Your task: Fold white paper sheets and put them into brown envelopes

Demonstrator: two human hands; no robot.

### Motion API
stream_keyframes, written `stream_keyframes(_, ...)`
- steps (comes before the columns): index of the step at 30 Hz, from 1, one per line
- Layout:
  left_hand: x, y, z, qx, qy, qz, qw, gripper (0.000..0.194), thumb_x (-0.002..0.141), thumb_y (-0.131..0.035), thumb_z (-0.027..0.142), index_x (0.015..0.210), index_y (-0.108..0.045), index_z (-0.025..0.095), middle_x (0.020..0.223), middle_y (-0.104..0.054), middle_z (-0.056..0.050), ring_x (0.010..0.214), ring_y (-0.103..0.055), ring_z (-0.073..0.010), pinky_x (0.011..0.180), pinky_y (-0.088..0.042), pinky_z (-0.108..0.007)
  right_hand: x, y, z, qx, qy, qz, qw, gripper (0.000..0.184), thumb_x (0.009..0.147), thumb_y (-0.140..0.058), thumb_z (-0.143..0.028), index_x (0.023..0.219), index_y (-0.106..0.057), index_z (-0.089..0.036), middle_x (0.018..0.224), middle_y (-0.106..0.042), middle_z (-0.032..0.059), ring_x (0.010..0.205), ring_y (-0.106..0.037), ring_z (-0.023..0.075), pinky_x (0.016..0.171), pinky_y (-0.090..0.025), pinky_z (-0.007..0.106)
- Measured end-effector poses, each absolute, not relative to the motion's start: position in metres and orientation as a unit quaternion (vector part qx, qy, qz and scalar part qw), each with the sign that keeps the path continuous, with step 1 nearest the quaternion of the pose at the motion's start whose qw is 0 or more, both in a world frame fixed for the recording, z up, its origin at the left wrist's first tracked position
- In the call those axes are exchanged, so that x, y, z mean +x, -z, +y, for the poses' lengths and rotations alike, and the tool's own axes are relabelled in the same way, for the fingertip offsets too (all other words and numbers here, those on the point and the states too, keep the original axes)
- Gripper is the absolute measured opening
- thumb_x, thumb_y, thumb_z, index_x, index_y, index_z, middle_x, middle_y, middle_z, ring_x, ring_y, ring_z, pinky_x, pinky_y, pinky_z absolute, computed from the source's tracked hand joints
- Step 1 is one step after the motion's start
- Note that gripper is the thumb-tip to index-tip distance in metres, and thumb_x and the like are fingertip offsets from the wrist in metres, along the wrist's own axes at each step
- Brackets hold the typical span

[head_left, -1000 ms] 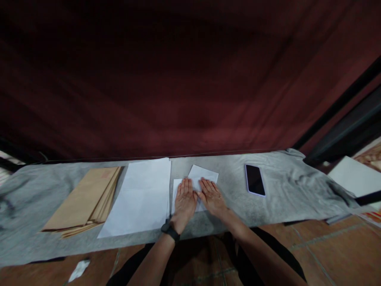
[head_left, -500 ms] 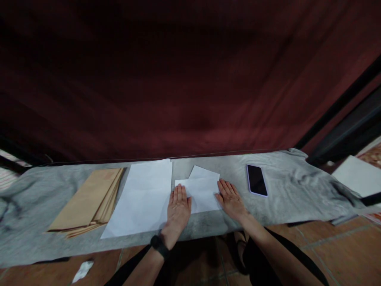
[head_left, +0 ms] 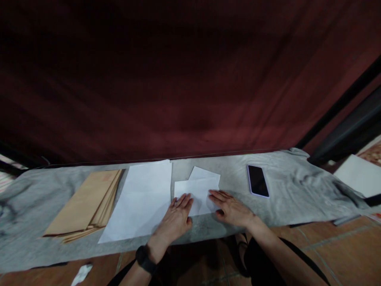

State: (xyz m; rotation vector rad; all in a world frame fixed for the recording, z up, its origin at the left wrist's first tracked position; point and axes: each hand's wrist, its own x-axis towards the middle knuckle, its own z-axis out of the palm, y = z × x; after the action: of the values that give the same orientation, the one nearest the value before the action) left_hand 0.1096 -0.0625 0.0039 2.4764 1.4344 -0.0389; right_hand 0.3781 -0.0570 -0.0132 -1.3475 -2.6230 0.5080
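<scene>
A folded sheet of white paper (head_left: 199,196) lies in front of me on the grey cloth. My left hand (head_left: 175,216) rests with outstretched fingers on its left side, the wrist wearing a black band. On the right side, the fingers of my right hand (head_left: 233,208) lie flat on the same sheet. Behind it, another white piece (head_left: 204,173) pokes out at an angle; whether it is a separate paper I cannot tell. Left of my left hand is a larger stack of white paper (head_left: 143,202).
Brown envelopes (head_left: 85,202) lie in a pile at the left. A phone with a purple edge (head_left: 257,181) is at the right. The grey cloth (head_left: 297,190) covers the long bench, backed by a dark red curtain (head_left: 190,87). A crumpled white scrap (head_left: 81,274) is on the tiled floor.
Both hands have turned inward over the folded paper and drawn slightly toward its near edge. My right fingers now reach further left across the sheet.
</scene>
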Motion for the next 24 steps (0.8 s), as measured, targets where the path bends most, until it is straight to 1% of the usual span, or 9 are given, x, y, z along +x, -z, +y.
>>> stream_keyframes(4,0.107,-0.003,-0.061,0.861,0.025,0.490,0.136,0.072,0.076,-0.049,0.010,0.147,-0.046,0.016,0.160,-0.035,-0.011,0.149,-0.029,-0.0248,0.121,-0.026,-0.049,0.384,0.011,-0.055,-0.445,-0.191,-0.873,0.060,0.075,0.077,-0.055,-0.016,0.150,-0.042,-0.019,0.161,-0.032,0.0071,0.148,-0.031,0.0206,0.123,-0.023,0.039)
stream_keyframes(7,0.107,-0.003,-0.061,0.867,0.014,0.482,0.127,0.070,0.077,-0.050,0.009,0.146,-0.047,0.015,0.158,-0.038,-0.012,0.147,-0.034,-0.0266,0.120,-0.030,-0.049,0.384,0.010,-0.056,-0.447,-0.196,-0.871,0.058,0.075,0.076,-0.053,-0.015,0.150,-0.043,-0.019,0.162,-0.032,0.0072,0.148,-0.031,0.0204,0.123,-0.024,0.038)
stream_keyframes(10,0.107,-0.005,-0.058,0.865,-0.027,0.489,0.111,0.054,0.082,-0.050,0.011,0.135,-0.058,0.012,0.148,-0.052,-0.016,0.138,-0.048,-0.0285,0.114,-0.038,-0.046,0.382,0.009,-0.058,-0.450,-0.197,-0.869,0.064,0.074,0.076,-0.054,-0.014,0.149,-0.044,-0.020,0.161,-0.033,0.0072,0.147,-0.034,0.0203,0.122,-0.025,0.038)
stream_keyframes(13,0.103,-0.009,-0.053,0.850,-0.102,0.505,0.113,0.034,0.092,-0.044,0.015,0.114,-0.070,0.017,0.121,-0.072,-0.013,0.111,-0.067,-0.0251,0.100,-0.050,-0.040,0.383,0.007,-0.056,-0.455,-0.201,-0.863,0.091,0.073,0.078,-0.055,-0.015,0.150,-0.043,-0.023,0.158,-0.039,0.0060,0.144,-0.038,0.0209,0.122,-0.027,0.040)
stream_keyframes(14,0.101,-0.011,-0.051,0.842,-0.139,0.508,0.120,0.032,0.094,-0.043,0.018,0.108,-0.072,0.019,0.112,-0.075,-0.011,0.103,-0.070,-0.0238,0.094,-0.052,-0.038,0.385,0.006,-0.055,-0.458,-0.205,-0.858,0.112,0.070,0.080,-0.054,-0.015,0.149,-0.045,-0.024,0.156,-0.044,0.0059,0.142,-0.041,0.0210,0.120,-0.030,0.041)
stream_keyframes(16,0.096,-0.016,-0.047,0.816,-0.229,0.511,0.147,0.027,0.095,-0.048,0.026,0.100,-0.074,0.023,0.102,-0.077,-0.007,0.094,-0.071,-0.0223,0.089,-0.053,-0.036,0.389,0.002,-0.051,-0.468,-0.225,-0.836,0.176,0.056,0.087,-0.051,-0.017,0.142,-0.054,-0.024,0.146,-0.056,0.0062,0.133,-0.052,0.0213,0.115,-0.039,0.040)
stream_keyframes(19,0.090,-0.025,-0.042,0.724,-0.370,0.535,0.230,0.019,0.089,-0.060,0.037,0.090,-0.074,0.023,0.090,-0.076,-0.003,0.086,-0.070,-0.0202,0.080,-0.053,-0.030,0.393,-0.004,-0.044,-0.498,-0.282,-0.757,0.317,0.030,0.094,-0.051,-0.033,0.114,-0.071,-0.023,0.113,-0.074,0.0061,0.104,-0.068,0.0225,0.094,-0.052,0.037)
stream_keyframes(21,0.089,-0.029,-0.039,0.636,-0.443,0.551,0.309,0.022,0.083,-0.067,0.042,0.084,-0.072,0.021,0.078,-0.073,0.000,0.074,-0.066,-0.0173,0.069,-0.051,-0.026,0.393,-0.007,-0.039,-0.516,-0.328,-0.675,0.413,0.030,0.091,-0.058,-0.047,0.095,-0.073,-0.021,0.090,-0.075,0.0043,0.085,-0.068,0.0218,0.078,-0.055,0.033)
stream_keyframes(24,0.094,-0.029,-0.034,0.519,-0.514,0.530,0.431,0.028,0.077,-0.071,0.045,0.086,-0.067,0.019,0.069,-0.065,0.003,0.066,-0.062,-0.0142,0.063,-0.047,-0.023,0.390,-0.007,-0.033,-0.525,-0.402,-0.562,0.497,0.039,0.083,-0.063,-0.058,0.087,-0.070,-0.020,0.080,-0.071,0.0021,0.073,-0.063,0.0188,0.065,-0.051,0.028)
